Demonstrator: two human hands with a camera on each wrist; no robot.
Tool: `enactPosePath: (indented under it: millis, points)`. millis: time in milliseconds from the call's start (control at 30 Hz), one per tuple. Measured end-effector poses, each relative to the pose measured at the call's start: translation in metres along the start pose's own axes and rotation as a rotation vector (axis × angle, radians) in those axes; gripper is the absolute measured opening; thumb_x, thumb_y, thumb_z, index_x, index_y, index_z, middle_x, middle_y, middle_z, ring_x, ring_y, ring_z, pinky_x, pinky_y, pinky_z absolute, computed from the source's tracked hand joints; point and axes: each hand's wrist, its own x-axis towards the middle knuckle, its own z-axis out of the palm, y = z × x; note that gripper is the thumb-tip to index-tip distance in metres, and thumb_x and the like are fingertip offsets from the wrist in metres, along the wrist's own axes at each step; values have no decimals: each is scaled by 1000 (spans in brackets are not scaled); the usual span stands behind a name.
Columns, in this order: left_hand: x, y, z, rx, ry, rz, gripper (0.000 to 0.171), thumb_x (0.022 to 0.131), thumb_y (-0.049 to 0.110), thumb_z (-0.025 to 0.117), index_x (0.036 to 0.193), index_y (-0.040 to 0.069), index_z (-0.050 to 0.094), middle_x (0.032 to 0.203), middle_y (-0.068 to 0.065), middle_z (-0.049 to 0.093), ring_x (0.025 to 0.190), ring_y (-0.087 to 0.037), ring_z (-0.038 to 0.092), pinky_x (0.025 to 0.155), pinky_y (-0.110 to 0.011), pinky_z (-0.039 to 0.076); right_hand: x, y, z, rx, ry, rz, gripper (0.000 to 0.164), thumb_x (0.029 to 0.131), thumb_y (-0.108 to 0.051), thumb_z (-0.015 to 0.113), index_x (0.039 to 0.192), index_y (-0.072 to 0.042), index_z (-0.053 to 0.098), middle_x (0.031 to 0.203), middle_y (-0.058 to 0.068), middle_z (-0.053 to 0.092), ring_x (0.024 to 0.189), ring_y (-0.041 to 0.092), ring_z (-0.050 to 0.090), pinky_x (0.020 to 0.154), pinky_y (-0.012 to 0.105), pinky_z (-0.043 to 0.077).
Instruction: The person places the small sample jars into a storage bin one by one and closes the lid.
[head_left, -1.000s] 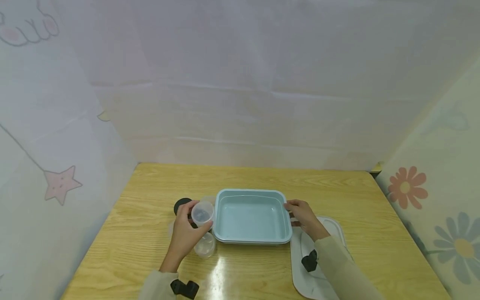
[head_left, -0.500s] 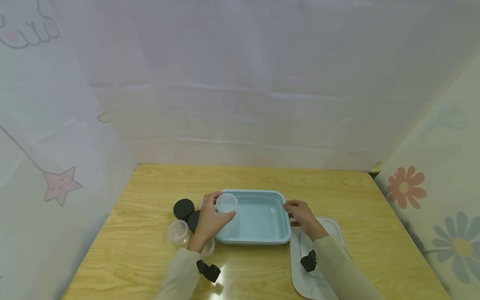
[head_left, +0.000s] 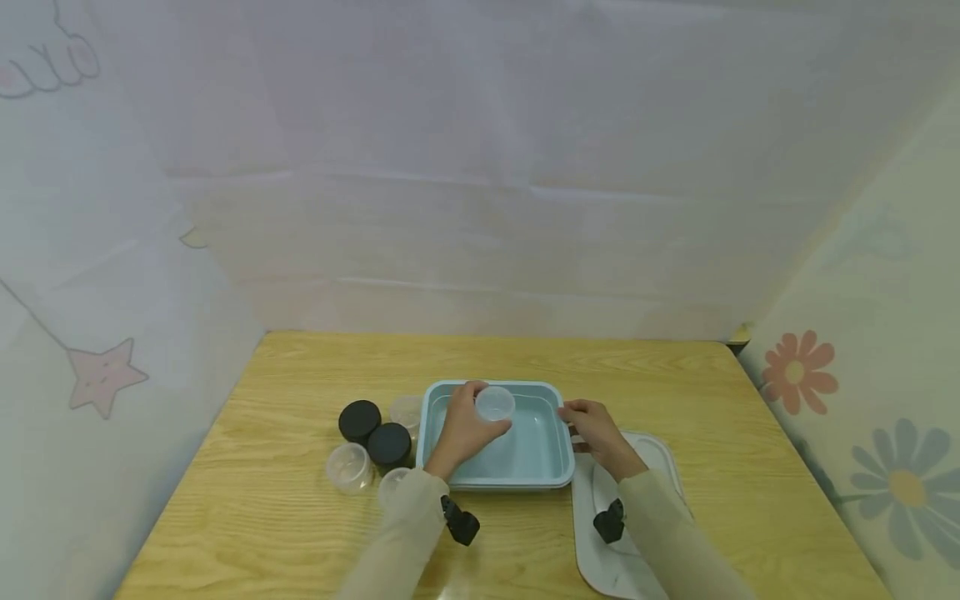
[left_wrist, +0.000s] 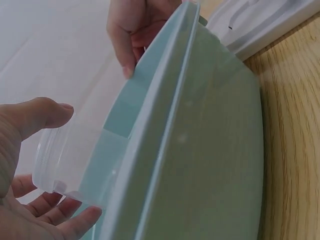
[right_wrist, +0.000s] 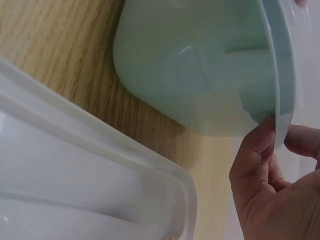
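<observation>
My left hand (head_left: 462,429) grips a clear plastic cup (head_left: 496,403) by its sides, above the light-blue rectangular basin (head_left: 536,450). In the left wrist view, the thumb lies on one side of the cup (left_wrist: 67,160) and the fingers on the other, over the basin's rim. My right hand (head_left: 597,432) pinches the basin's right rim. The right wrist view shows the thumb and fingers of that hand (right_wrist: 280,185) on either side of the rim. A second rim shows just under the first, so the basin seems stacked on another.
Left of the basin stand two black round-lidded jars (head_left: 360,421) and several clear cups (head_left: 348,467), one partly behind my left sleeve. A white tray (head_left: 600,554) lies on the wooden table (head_left: 247,500) at the right, under my right forearm. Printed cloth walls surround the table.
My left hand has carried the cup rightward, from beside the basin's left edge to over its middle. The jars and cups at the left are more exposed. My right hand stays on the rim.
</observation>
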Motion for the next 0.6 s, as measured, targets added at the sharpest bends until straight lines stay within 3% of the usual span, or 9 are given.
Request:
enactPosePath:
  millis: [233,600]
  points:
    - [14,-4,22,1,-25,-22,57,75,22,80,121,6,50,119,-15,47,101,-27,52,81,-45,49,1,0,0,8,11,5,37,99,-21,50,127,2,51,110,13,60,86,18,60,65,28,52]
    - [23,-11,51,18,-79,-83,62,73,22,82,122,6,48,123,-16,48,102,-27,52,81,-41,50,-2,1,1,49,8,10,36,98,-21,52,126,1,51,107,10,61,82,16,60,64,30,53]
